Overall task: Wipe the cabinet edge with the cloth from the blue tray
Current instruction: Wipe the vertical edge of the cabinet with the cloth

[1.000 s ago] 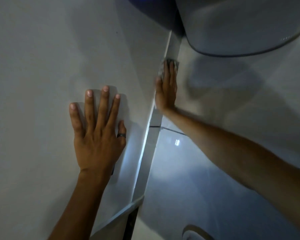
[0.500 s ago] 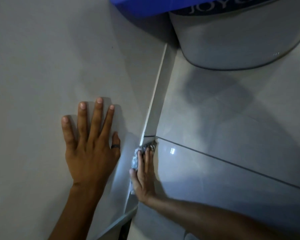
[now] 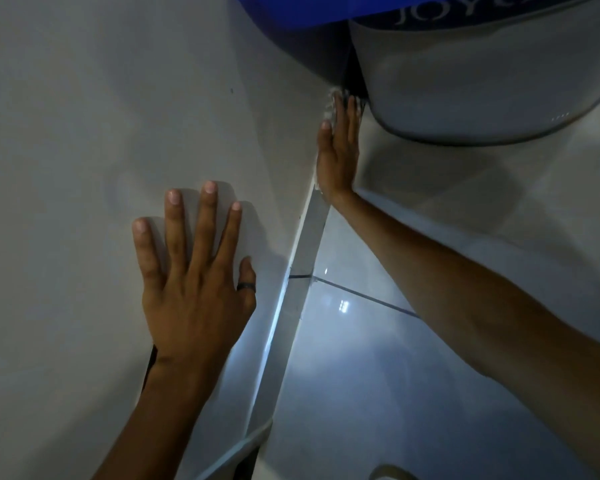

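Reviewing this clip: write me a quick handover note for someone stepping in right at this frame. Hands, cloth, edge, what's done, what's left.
Left hand: flat and open on the cabinet face, bracing, holding nothing.
Right hand: fingers extended, pressing the cloth against the cabinet edge at the far end, close beside the white tub. Only a bit of cloth shows past the fingers.
Blue tray: only a corner shows at the top of the view.
Done: cloth is out and on the edge, wiping under way.
Left: how clean the edge is cannot be judged in this dim light; probably keep wiping along the strip, then check it.
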`<state>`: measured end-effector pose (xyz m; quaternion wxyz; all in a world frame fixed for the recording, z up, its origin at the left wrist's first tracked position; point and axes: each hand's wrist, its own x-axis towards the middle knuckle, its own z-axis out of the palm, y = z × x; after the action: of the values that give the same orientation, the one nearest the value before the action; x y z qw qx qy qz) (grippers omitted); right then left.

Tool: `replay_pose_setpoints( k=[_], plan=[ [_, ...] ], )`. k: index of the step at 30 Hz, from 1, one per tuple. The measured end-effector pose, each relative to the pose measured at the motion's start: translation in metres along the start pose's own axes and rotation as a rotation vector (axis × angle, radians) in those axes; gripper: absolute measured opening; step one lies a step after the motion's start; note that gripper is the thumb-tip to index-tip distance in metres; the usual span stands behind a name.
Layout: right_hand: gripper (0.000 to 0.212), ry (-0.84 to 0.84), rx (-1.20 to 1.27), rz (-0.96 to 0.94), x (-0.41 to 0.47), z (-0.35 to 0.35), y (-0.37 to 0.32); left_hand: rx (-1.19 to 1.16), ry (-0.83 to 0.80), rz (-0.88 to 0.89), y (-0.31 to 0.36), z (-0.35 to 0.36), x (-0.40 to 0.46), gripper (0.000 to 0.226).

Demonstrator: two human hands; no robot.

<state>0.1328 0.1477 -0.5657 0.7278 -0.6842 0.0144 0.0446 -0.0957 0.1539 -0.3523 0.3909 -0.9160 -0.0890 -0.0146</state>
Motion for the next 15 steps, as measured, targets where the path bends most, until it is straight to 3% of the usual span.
replay_pose_setpoints(
  k=[8,11,15],
  plan=[
    [0.058,-0.113,-0.035,-0.039,-0.084,-0.012,0.026,-0.066,-0.019,-0.011,0.013,0.004,0.003,0.071],
    [0.072,-0.333,-0.062,0.177,-0.169,-0.04,0.014,-0.179,-0.111,-0.017,0.015,-0.002,-0.014,0.073],
    [0.055,-0.745,-0.051,0.593,-0.23,-0.101,-0.042,-0.397,-0.176,-0.027,0.011,-0.022,-0.018,0.067]
  ],
)
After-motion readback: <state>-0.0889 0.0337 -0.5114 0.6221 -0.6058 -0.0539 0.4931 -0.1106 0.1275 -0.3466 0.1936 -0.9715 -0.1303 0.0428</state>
